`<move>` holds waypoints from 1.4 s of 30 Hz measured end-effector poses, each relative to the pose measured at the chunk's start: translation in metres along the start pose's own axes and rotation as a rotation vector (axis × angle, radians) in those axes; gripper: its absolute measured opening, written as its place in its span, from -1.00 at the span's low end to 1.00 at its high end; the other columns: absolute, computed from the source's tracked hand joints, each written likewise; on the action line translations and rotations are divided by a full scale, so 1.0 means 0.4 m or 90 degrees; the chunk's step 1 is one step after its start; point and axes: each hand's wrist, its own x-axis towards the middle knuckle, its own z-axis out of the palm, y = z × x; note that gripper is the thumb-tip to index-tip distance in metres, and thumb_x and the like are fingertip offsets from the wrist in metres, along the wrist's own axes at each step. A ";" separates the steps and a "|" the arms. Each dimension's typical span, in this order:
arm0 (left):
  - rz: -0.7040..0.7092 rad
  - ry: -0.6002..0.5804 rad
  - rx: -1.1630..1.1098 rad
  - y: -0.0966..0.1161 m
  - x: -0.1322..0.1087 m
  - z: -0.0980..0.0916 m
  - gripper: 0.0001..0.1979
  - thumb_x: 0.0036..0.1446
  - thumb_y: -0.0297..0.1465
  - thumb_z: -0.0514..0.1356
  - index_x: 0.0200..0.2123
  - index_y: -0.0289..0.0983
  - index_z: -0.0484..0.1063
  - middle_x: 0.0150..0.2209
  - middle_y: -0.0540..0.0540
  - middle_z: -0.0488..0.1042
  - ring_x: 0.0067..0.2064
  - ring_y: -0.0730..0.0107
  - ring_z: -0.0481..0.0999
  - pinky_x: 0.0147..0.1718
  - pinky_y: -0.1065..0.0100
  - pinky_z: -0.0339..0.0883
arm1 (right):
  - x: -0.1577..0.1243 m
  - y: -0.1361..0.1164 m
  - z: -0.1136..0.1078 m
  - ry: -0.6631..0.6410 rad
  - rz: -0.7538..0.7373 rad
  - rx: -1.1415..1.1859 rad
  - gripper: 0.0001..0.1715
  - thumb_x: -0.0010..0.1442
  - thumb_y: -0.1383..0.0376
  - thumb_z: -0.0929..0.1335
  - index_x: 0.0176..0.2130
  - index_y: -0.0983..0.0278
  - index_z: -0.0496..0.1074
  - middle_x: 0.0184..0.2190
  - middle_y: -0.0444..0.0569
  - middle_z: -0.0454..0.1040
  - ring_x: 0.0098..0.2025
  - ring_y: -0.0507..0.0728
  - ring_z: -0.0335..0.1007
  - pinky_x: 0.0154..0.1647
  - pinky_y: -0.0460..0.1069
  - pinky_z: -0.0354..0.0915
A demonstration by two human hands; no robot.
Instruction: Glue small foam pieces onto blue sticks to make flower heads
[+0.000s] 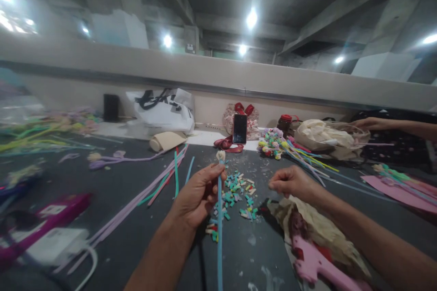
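My left hand (201,193) pinches a long light-blue strip (220,236) near its upper end. The strip stands upright, with a small cream-coloured piece (221,155) at its tip. To the right, my right hand (293,183) is closed in a pinch, apart from the strip; whatever its fingertips may hold is too small to make out. Below that hand, a pink glue gun (312,261) lies on crumpled brown paper (321,225). Between my hands, many small cut pieces (234,191) in teal, cream, red and yellow are scattered on the dark table (143,241).
Purple strips (126,204) lie left of my arm, near a magenta object (64,209) and a white box with a cable (58,245). A phone (239,129) stands at the back beside bundled flowers (273,143). Another person's hand (375,123) reaches towards a basket (324,138).
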 end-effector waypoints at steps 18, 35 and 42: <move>0.001 0.031 0.063 -0.008 0.000 0.003 -0.91 -0.06 -0.46 0.17 -0.52 -0.35 0.30 -0.62 0.10 0.31 -0.74 0.80 0.14 -0.86 0.72 -0.07 | -0.034 -0.073 0.012 0.041 -0.131 -0.116 -0.77 0.04 0.32 0.25 -0.29 0.31 0.44 -0.50 -0.12 0.43 -0.53 -0.02 0.31 -0.53 -0.16 0.21; -0.018 0.007 0.062 -0.017 -0.005 0.015 -0.91 -0.11 -0.45 0.20 -0.52 -0.33 0.32 -0.62 0.09 0.33 -0.73 0.78 0.18 -0.84 0.72 -0.09 | -0.024 -0.111 0.042 0.078 -0.228 -0.364 -0.80 0.09 0.35 0.23 -0.31 0.26 0.42 -0.47 -0.10 0.43 -0.45 0.02 0.33 -0.45 -0.13 0.14; -0.020 -0.015 0.076 -0.026 0.001 0.017 -0.87 -0.13 -0.43 0.22 -0.55 -0.33 0.30 -0.64 0.10 0.32 -0.74 0.79 0.14 -0.84 0.71 -0.09 | -0.048 -0.100 0.132 -0.071 -0.264 -0.442 -0.83 0.04 0.38 0.25 -0.39 0.23 0.44 -0.41 -0.11 0.45 -0.39 0.02 0.36 -0.45 -0.15 0.11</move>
